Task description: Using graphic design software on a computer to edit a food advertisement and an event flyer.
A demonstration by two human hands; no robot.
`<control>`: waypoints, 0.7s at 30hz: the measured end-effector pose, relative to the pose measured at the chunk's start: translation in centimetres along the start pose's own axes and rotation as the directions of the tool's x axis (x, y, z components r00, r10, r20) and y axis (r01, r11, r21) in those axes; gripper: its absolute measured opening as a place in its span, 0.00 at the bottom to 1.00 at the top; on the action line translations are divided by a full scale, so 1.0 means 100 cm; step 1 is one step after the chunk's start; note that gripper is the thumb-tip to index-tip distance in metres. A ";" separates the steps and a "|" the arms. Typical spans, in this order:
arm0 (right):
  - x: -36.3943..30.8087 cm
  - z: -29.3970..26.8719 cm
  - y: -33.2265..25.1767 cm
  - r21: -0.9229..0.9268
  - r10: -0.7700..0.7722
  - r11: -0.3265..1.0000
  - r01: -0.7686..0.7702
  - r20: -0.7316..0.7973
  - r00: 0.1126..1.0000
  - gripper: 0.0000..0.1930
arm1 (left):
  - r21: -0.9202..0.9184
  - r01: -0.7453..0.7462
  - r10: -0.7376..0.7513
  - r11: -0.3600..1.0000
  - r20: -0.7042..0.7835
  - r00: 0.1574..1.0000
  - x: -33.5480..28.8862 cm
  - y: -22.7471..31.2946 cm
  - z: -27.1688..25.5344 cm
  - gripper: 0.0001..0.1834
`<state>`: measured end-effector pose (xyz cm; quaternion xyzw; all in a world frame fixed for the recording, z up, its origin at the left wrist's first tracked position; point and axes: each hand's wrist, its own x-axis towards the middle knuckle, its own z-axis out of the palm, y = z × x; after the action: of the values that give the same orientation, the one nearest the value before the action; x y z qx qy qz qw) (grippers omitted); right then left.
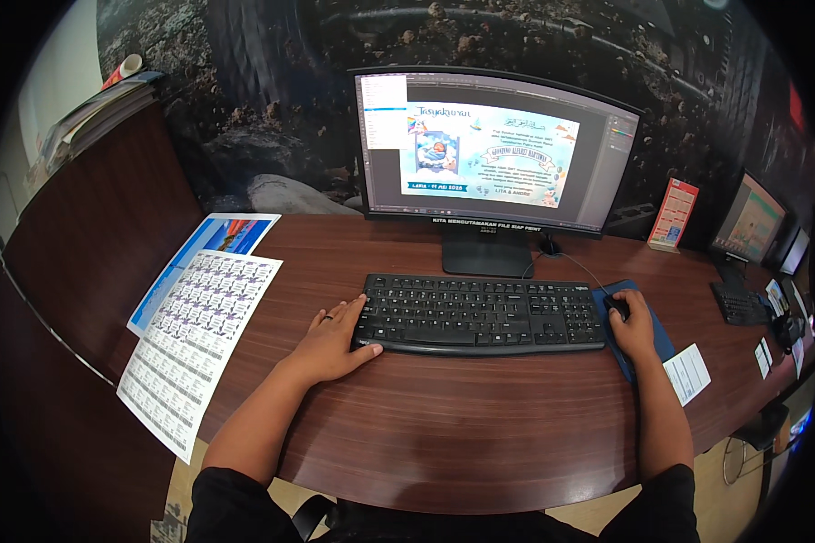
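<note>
At the left end of the black keyboard [462, 315], my left hand [333, 342] rests with its fingers apart, the fingertips and thumb touching the keyboard's edge. My right hand [634, 328] is wrapped over a black computer mouse [618, 306], which sits on a dark blue mouse pad [661, 337]. Behind the keyboard stands a curved monitor [498, 145]. Its screen shows a light blue card design in an editing window, with a menu dropped down at the upper left.
Printed sheets [199, 335] overhang the desk's left side beside a dark wooden partition [91, 208]. A small white paper [688, 374] lies by my right forearm. A red desk calendar [673, 215], a second monitor [749, 217] and another keyboard [740, 303] stand farther right.
</note>
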<state>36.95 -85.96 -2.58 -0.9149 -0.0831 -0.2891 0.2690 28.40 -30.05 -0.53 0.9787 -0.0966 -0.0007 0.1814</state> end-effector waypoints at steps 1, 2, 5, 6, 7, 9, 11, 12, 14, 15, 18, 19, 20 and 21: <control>0.000 0.001 0.003 -0.001 0.007 1.000 -0.007 -0.005 1.000 0.15 | -0.005 0.003 -0.003 1.000 -0.001 1.000 0.001 0.000 0.000 0.54; -0.001 0.002 0.006 0.002 -0.002 1.000 0.002 -0.010 1.000 0.15 | 0.000 -0.005 0.005 1.000 0.002 1.000 0.001 0.000 0.000 0.54; -0.001 0.000 0.002 0.009 0.017 1.000 -0.017 -0.002 1.000 0.15 | 0.001 -0.006 0.006 1.000 0.002 1.000 0.001 0.000 0.001 0.54; -0.001 0.000 0.000 0.011 0.039 0.999 -0.039 0.016 0.999 0.15 | -0.002 0.001 -0.001 1.000 0.004 1.000 0.001 0.000 0.001 0.54; -0.001 0.000 0.001 0.011 0.046 0.999 -0.046 0.010 0.999 0.15 | -0.006 0.006 -0.006 1.000 0.006 1.000 0.001 0.000 0.000 0.55; -0.002 0.000 0.003 -0.007 0.001 1.000 -0.001 -0.004 1.000 0.15 | 0.002 0.005 -0.005 1.000 0.009 1.000 0.001 0.002 -0.001 0.54; -0.001 -0.001 0.001 -0.004 0.003 1.000 -0.003 -0.001 1.000 0.16 | 0.008 0.008 -0.008 1.000 0.012 1.000 0.000 0.004 -0.002 0.54; -0.001 -0.001 0.000 0.000 -0.002 1.000 0.002 0.006 1.000 0.16 | 0.010 0.015 -0.015 1.000 0.013 1.000 0.000 0.005 -0.003 0.54; -0.001 -0.003 -0.002 0.001 0.010 1.000 -0.010 0.007 1.000 0.16 | 0.014 0.018 -0.018 1.000 0.018 1.000 0.001 0.004 -0.002 0.54; -0.001 -0.003 -0.003 0.003 0.016 1.000 -0.016 0.012 1.000 0.17 | 0.011 0.012 -0.012 1.000 0.013 1.000 0.001 0.003 -0.001 0.54; -0.001 -0.004 -0.006 0.011 0.036 0.999 -0.037 0.020 0.999 0.17 | 0.004 0.004 -0.004 1.000 0.009 1.000 0.001 0.003 -0.002 0.54; -0.001 -0.004 -0.005 0.011 0.038 0.999 -0.038 0.019 0.999 0.17 | -0.001 0.004 -0.004 1.000 0.010 1.000 0.001 0.003 -0.002 0.54; -0.001 -0.004 -0.005 0.015 0.034 0.999 -0.034 0.014 0.999 0.17 | 0.000 0.002 -0.002 1.000 0.010 1.000 0.001 0.004 -0.002 0.54; -0.002 -0.003 -0.005 0.019 0.029 0.999 -0.029 0.009 1.000 0.16 | -0.003 0.001 -0.001 1.000 0.010 1.000 0.001 0.004 -0.003 0.54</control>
<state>36.52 -85.76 -2.25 -0.9147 -0.0736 -0.2803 0.2816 28.47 -30.34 -0.14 0.9785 -0.0968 -0.0058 0.1822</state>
